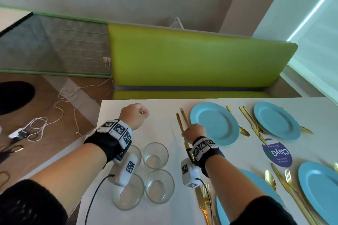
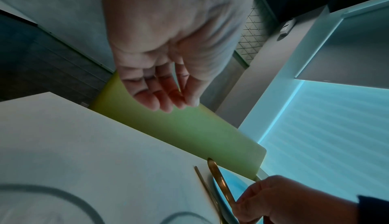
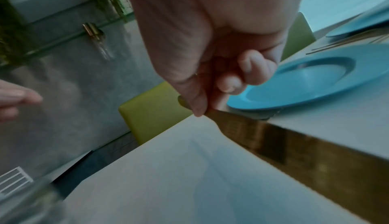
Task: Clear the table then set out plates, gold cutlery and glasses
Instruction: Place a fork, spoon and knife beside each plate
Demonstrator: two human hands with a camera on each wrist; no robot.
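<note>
Head view: the right hand (image 1: 193,132) grips two gold cutlery handles (image 1: 181,121) just left of a blue plate (image 1: 214,123) on the white table (image 1: 164,131); the left hand (image 1: 134,114) hangs over the table with fingers curled. Four empty glasses (image 1: 155,155) cluster near both wrists.

Left wrist view: the fingers (image 2: 155,94) hang loosely together, thumb touching them; whether they pinch anything I cannot tell.

Right wrist view: thumb and curled fingers (image 3: 229,84) clamp a gold knife (image 3: 273,142) beside the plate
</note>
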